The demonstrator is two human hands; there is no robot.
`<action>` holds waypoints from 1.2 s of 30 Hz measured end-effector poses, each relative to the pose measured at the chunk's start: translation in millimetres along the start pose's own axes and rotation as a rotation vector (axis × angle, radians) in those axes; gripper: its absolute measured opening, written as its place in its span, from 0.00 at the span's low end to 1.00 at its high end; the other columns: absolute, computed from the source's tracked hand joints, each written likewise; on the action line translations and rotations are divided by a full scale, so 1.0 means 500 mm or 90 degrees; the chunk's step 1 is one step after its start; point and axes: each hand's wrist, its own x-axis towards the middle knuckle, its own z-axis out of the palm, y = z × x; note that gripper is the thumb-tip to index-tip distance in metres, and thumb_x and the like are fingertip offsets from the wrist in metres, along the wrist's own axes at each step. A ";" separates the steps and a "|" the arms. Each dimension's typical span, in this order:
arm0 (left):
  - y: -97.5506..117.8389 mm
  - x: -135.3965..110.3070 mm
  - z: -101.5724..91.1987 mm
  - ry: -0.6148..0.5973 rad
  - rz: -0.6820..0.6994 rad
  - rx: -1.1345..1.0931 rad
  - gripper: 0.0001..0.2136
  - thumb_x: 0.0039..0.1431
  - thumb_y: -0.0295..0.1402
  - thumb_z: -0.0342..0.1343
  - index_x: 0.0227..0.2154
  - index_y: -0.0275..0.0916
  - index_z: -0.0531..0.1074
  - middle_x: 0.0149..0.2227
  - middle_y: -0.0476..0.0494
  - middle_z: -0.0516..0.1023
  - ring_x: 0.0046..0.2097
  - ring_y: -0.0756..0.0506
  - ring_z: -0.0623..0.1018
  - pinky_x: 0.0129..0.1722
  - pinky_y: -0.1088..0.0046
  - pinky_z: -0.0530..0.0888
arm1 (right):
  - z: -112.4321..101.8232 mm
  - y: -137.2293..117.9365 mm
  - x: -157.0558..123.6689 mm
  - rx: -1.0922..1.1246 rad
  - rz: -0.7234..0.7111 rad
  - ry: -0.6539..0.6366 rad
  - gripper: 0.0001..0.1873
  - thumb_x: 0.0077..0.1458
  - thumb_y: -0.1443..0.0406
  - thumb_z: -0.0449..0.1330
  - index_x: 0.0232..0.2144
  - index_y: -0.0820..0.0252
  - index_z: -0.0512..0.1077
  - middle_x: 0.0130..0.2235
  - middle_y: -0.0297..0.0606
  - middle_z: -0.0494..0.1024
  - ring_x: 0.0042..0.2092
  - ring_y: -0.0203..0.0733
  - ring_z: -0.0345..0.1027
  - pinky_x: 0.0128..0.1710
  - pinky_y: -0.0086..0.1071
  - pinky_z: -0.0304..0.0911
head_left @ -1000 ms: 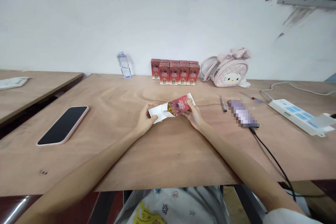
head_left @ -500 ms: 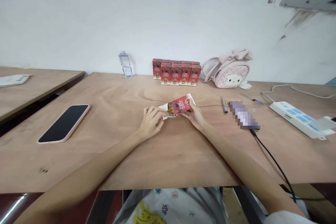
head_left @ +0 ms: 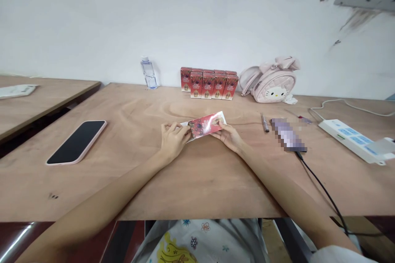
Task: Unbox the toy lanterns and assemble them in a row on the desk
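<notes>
A red and white printed carton (head_left: 205,125) is held tilted above the middle of the table, its left end lower than its right. My right hand (head_left: 228,136) grips the right end, thumb on the printed face and fingers underneath. At the left end, where white flaps stick out, my left hand (head_left: 174,139) has its fingertips pinched on the carton. Those fingers partly cover the opening, so the inside is hidden. Behind the carton, several matching red cartons (head_left: 208,86) stand upright in rows by the wall.
On the wooden table (head_left: 148,189) lie a pink-edged phone (head_left: 77,142) at left, and a screwdriver (head_left: 264,123), a blurred-out device (head_left: 286,134) with a black cable and a power strip (head_left: 350,139) at right. A bottle (head_left: 148,74) and a pink bag (head_left: 274,84) stand by the wall.
The carton has turned so its printed face shows more fully, and the yellow content at its left end is out of sight. My left hand has shifted slightly left.
</notes>
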 end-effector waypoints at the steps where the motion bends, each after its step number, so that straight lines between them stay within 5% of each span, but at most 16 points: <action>1: -0.002 0.001 -0.002 0.003 0.002 0.012 0.08 0.59 0.34 0.52 0.27 0.45 0.73 0.26 0.46 0.78 0.38 0.42 0.71 0.45 0.58 0.56 | 0.001 -0.001 -0.001 -0.004 0.002 0.000 0.15 0.43 0.56 0.66 0.32 0.55 0.71 0.36 0.35 0.79 0.43 0.44 0.73 0.52 0.42 0.66; 7: 0.000 0.007 -0.010 -0.009 0.004 0.046 0.11 0.61 0.34 0.50 0.24 0.43 0.72 0.25 0.44 0.75 0.38 0.42 0.68 0.44 0.56 0.56 | 0.002 -0.001 -0.003 0.004 -0.009 -0.003 0.15 0.41 0.59 0.67 0.33 0.56 0.72 0.36 0.34 0.79 0.42 0.42 0.73 0.52 0.40 0.65; 20: -0.008 0.009 -0.006 -0.046 0.001 0.129 0.09 0.61 0.35 0.50 0.35 0.44 0.76 0.46 0.35 0.68 0.48 0.37 0.62 0.47 0.50 0.54 | -0.014 -0.003 0.003 -0.013 -0.028 -0.010 0.17 0.38 0.62 0.68 0.34 0.53 0.70 0.37 0.31 0.79 0.40 0.41 0.73 0.49 0.43 0.65; 29: -0.012 0.004 -0.022 0.055 -0.012 0.048 0.14 0.62 0.38 0.44 0.31 0.40 0.73 0.44 0.37 0.69 0.44 0.39 0.63 0.45 0.56 0.57 | -0.047 -0.026 0.018 0.019 -0.020 0.024 0.16 0.44 0.54 0.64 0.36 0.52 0.71 0.36 0.34 0.79 0.41 0.46 0.73 0.50 0.47 0.66; 36: -0.039 0.006 -0.042 0.217 -0.081 -0.118 0.13 0.64 0.37 0.40 0.29 0.40 0.66 0.33 0.41 0.63 0.37 0.42 0.66 0.39 0.63 0.64 | -0.096 -0.047 0.039 0.166 -0.124 0.205 0.09 0.48 0.55 0.61 0.29 0.51 0.69 0.32 0.31 0.78 0.41 0.41 0.73 0.52 0.42 0.66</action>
